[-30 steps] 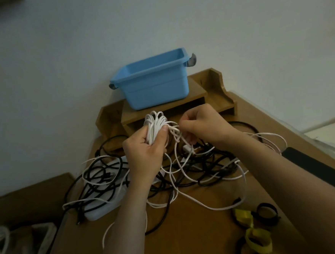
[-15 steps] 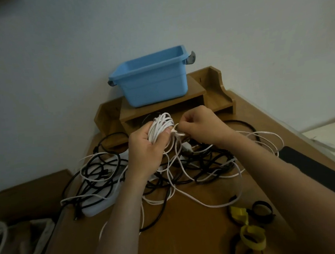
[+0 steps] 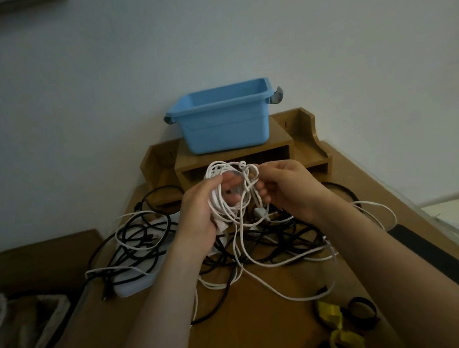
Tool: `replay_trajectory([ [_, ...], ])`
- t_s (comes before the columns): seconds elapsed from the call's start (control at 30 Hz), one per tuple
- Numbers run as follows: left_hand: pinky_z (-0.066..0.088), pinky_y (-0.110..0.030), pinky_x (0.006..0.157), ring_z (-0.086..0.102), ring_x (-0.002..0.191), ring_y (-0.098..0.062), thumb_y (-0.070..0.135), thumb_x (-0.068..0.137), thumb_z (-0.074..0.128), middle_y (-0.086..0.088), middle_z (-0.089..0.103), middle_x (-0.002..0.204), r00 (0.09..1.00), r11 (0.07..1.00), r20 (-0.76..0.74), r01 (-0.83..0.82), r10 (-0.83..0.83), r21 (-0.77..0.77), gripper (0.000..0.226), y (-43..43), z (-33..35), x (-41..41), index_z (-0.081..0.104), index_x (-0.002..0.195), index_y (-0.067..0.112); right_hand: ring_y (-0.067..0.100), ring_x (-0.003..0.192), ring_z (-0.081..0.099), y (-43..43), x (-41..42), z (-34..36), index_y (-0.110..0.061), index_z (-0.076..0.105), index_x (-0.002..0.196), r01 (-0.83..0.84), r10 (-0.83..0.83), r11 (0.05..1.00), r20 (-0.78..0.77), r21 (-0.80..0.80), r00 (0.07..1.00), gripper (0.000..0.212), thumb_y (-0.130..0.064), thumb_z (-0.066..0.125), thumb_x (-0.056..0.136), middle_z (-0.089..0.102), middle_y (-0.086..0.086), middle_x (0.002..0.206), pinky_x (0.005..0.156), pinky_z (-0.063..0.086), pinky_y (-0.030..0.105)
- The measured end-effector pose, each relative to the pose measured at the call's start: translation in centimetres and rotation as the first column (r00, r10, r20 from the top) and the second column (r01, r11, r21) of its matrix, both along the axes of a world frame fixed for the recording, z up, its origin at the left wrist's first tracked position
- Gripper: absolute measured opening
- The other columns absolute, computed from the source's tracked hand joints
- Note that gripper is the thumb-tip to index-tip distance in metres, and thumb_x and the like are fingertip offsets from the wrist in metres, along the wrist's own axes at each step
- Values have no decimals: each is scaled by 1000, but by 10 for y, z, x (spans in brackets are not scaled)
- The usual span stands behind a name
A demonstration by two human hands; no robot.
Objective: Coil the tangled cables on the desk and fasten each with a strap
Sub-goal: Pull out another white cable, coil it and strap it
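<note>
Left of the blue bin point(image 3: 223, 122), black and white cables point(image 3: 143, 242) sprawl on the tabletop point(image 3: 260, 321); below it the left hand point(image 3: 198, 214) clasps a white coil point(image 3: 223, 185), anchoring loops; the right hand point(image 3: 286, 189) pinches its strand, feeding slack; straps point(image 3: 342, 321) wait nearby.

no readable text, labels or numbers

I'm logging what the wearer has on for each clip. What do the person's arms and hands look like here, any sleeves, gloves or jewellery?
Both forearms are bare, no sleeves in view. The left hand and right hand wear no gloves; no rings or watch are visible.
</note>
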State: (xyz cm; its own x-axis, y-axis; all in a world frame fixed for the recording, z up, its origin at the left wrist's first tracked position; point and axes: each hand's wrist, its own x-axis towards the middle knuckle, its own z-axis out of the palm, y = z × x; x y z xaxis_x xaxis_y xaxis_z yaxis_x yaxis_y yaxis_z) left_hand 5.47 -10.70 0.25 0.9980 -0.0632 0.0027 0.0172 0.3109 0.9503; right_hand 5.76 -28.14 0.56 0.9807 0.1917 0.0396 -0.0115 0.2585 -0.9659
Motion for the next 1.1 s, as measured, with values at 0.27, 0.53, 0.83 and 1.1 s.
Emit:
replay_trajectory([
  [0.27,49,-27,55,54,53,-10,16,87,76,2,64,61,967,921,246,-42,-60,388,9,9,0,-4,80,95,13,15,66,61,9,-5,-2,9,67,107,-31,37,992,51,-124,998,25,-14,62,99,64,8,76,63,54,25],
  [0.53,40,-23,50,45,48,-9,3,84,73,1,55,55,976,962,211,-5,-55,273,18,5,-1,-6,75,73,17,17,62,55,3,-7,4,-4,65,89,-70,80,985,63,-156,995,17,-16,60,100,58,11,74,60,46,29],
  [0.83,43,-21,49,48,48,-11,7,89,64,-6,54,56,975,876,220,-108,1,470,20,15,-9,5,68,77,-9,24,80,64,-4,-7,13,-9,60,73,-148,146,989,71,23,987,29,-19,55,100,62,8,75,87,56,39],
  [1.1,36,-29,49,45,46,-10,17,88,70,3,50,49,959,711,276,-155,-56,686,26,36,-13,14,69,70,-1,17,59,63,-37,-5,23,-14,67,86,318,-75,673,367,-667,927,13,-21,78,89,70,2,73,53,51,15],
])
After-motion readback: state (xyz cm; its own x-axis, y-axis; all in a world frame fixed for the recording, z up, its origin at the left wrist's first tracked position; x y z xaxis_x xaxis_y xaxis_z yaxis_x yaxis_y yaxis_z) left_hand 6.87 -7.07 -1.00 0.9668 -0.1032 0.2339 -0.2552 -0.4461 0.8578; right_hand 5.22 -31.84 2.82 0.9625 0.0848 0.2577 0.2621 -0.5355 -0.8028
